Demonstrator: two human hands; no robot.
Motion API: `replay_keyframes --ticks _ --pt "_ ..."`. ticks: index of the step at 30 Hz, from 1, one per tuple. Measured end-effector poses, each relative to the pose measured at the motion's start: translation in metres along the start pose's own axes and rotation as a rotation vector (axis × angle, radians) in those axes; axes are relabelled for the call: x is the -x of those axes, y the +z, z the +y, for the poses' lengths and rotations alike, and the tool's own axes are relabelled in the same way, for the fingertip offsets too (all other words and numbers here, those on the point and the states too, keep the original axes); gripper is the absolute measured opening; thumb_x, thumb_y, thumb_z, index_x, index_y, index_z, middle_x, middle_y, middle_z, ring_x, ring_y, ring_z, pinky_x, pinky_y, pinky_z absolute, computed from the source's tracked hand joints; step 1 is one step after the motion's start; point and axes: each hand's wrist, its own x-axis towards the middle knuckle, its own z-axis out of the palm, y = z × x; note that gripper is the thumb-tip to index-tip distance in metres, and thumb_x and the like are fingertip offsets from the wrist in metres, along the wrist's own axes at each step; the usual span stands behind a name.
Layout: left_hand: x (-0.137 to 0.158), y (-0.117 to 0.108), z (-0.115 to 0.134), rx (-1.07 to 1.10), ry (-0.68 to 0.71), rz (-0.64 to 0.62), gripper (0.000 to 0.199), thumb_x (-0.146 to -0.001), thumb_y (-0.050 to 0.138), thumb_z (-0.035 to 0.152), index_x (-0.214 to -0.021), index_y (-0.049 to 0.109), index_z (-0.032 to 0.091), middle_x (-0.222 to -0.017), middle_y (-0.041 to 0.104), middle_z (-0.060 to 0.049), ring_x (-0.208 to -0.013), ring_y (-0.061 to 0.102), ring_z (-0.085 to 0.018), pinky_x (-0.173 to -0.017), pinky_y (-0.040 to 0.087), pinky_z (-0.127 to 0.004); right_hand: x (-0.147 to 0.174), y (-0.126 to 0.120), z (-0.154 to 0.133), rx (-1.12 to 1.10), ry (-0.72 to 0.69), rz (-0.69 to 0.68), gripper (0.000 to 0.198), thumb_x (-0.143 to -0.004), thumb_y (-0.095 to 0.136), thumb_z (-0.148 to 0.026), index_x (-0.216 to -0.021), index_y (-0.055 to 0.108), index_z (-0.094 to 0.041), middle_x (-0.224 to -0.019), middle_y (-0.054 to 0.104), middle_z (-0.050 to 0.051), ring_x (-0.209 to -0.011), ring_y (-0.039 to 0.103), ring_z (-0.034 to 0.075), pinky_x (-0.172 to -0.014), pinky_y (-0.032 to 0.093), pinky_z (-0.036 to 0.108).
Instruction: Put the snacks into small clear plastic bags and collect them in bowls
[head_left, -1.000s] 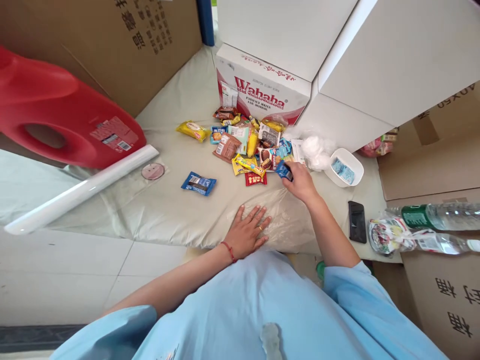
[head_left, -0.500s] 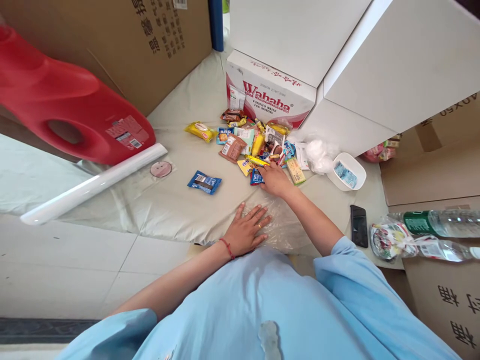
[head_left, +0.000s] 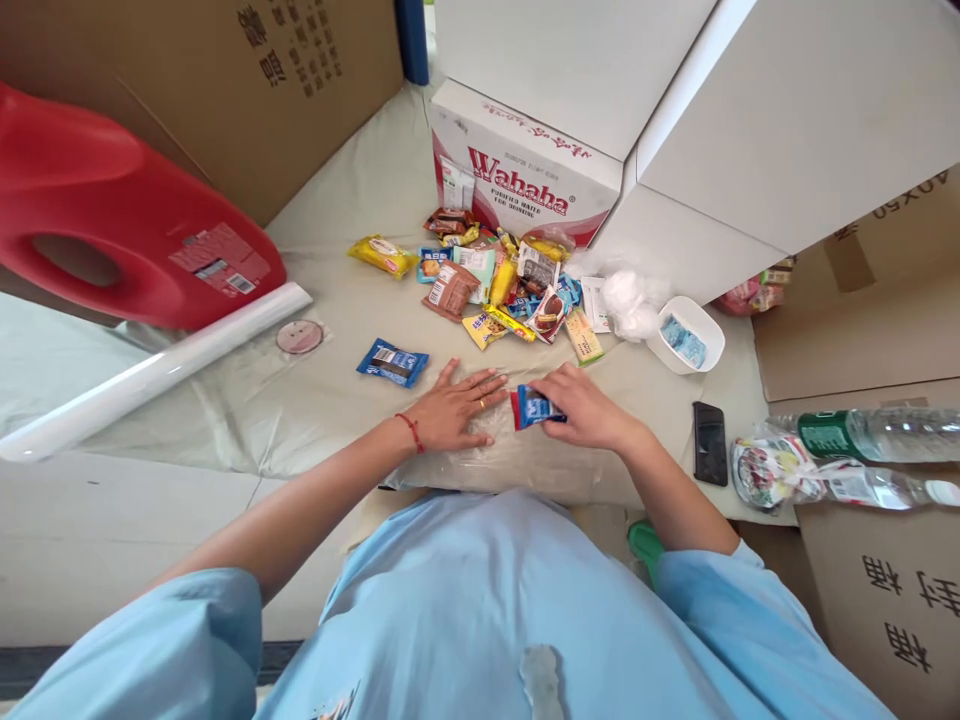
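Between the thumb and fingers of my right hand [head_left: 589, 408] is a small blue snack packet [head_left: 531, 407] with a red end, held just above the table. My left hand [head_left: 457, 408] lies flat with fingers spread on a sheet of clear plastic [head_left: 502, 450] near the table's front edge. Left of its fingertips lies another blue snack packet [head_left: 392, 363], touched by neither hand. Beyond both hands is a pile of mixed wrapped snacks, among them a brown packet [head_left: 451, 290], a yellow packet [head_left: 503, 283] and a pale green-edged packet [head_left: 583, 336].
A Wahaha carton [head_left: 525, 170] stands behind the pile. To the left are a red jug [head_left: 142, 220], a white roll [head_left: 157, 370] and a pink disc [head_left: 300, 337]. On the right are a white tub [head_left: 712, 335], a phone [head_left: 709, 443] and plastic bottles [head_left: 885, 437].
My right hand has drawn back from the pile toward me, bringing the red-ended blue packet with it. My left hand has shifted forward and left over the plastic, still spread.
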Motion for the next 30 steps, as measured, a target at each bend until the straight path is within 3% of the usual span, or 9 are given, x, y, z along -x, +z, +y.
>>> replay_keyframes --ticks 5,8,10,13,17,21,22,26,30 --pt "0.009 -0.018 -0.005 0.009 -0.053 0.011 0.078 -0.092 0.055 0.051 -0.162 0.034 0.026 -0.17 0.032 -0.015 -0.16 0.022 -0.037 -0.122 -0.007 -0.071 -0.014 0.045 -0.013 0.123 0.039 -0.127 0.051 -0.09 0.068 -0.027 -0.138 0.06 -0.013 -0.123 0.067 0.017 -0.114 0.05 0.034 -0.096 0.04 0.046" --pt "0.039 -0.029 0.009 0.021 -0.075 0.166 0.076 -0.084 0.055 0.03 -0.158 0.04 0.023 -0.168 0.038 -0.014 -0.16 0.022 -0.036 -0.125 0.001 -0.07 -0.005 0.046 -0.012 0.078 0.044 -0.062 0.063 -0.093 0.071 -0.039 -0.148 0.053 -0.014 -0.14 0.061 0.019 -0.124 0.049 0.035 -0.104 0.04 0.05" --pt "0.065 -0.031 0.024 0.074 -0.017 0.233 0.076 -0.079 0.053 0.023 -0.154 0.044 0.022 -0.164 0.044 -0.013 -0.159 0.026 -0.034 -0.127 0.007 -0.067 0.016 0.039 -0.008 -0.007 0.017 0.029 0.073 -0.092 0.072 -0.048 -0.153 0.047 -0.016 -0.149 0.054 0.019 -0.131 0.045 0.036 -0.111 0.038 0.053" --pt "0.1 -0.018 0.048 0.146 0.045 0.149 0.068 -0.082 0.052 0.018 -0.15 0.048 0.022 -0.163 0.046 -0.014 -0.156 0.035 -0.029 -0.129 0.014 -0.062 0.062 0.039 0.0 -0.153 -0.015 0.092 0.074 -0.09 0.074 -0.053 -0.152 0.049 -0.02 -0.146 0.055 0.017 -0.133 0.046 0.033 -0.113 0.042 0.052" --pt "0.117 0.02 0.064 0.102 -0.024 0.19 0.04 -0.096 0.057 0.027 -0.136 0.061 0.025 -0.153 0.058 -0.013 -0.148 0.047 -0.028 -0.127 0.023 -0.061 0.115 0.076 0.007 -0.202 0.055 0.056 0.069 -0.084 0.082 -0.047 -0.143 0.057 -0.023 -0.147 0.055 0.016 -0.138 0.046 0.035 -0.113 0.045 0.057" --pt "0.108 0.038 0.061 0.174 -0.147 0.353 0.023 -0.101 0.052 0.027 -0.107 0.074 0.024 -0.13 0.075 -0.008 -0.136 0.06 -0.025 -0.123 0.035 -0.057 0.128 0.103 0.009 -0.218 0.098 0.142 0.025 -0.097 0.066 -0.035 -0.119 0.071 -0.023 -0.14 0.062 0.014 -0.135 0.05 0.032 -0.112 0.045 0.058" --pt "0.104 0.036 0.059 0.209 -0.176 0.395 0.023 -0.101 0.051 0.026 -0.103 0.074 0.023 -0.123 0.077 -0.008 -0.134 0.061 -0.024 -0.121 0.038 -0.056 0.125 0.101 0.01 -0.247 0.084 0.165 0.018 -0.101 0.06 -0.032 -0.111 0.073 -0.023 -0.132 0.067 0.013 -0.13 0.054 0.03 -0.109 0.048 0.054" --pt "0.088 0.015 0.05 0.332 -0.27 0.516 0.021 -0.1 0.051 0.028 -0.096 0.072 0.023 -0.109 0.079 -0.006 -0.13 0.062 -0.024 -0.116 0.045 -0.051 0.103 0.065 0.021 -0.365 0.006 0.217 0.026 -0.106 0.048 -0.033 -0.099 0.07 -0.022 -0.097 0.073 0.01 -0.1 0.063 0.023 -0.093 0.053 0.042" --pt "0.071 0.004 0.035 0.308 -0.446 0.526 0.025 -0.097 0.052 0.038 -0.085 0.069 0.024 -0.107 0.077 -0.007 -0.131 0.058 -0.028 -0.114 0.045 -0.051 0.069 0.034 0.04 -0.366 0.079 0.195 0.028 -0.106 0.049 -0.036 -0.096 0.07 -0.02 -0.085 0.071 0.006 -0.083 0.063 0.019 -0.079 0.049 0.031"
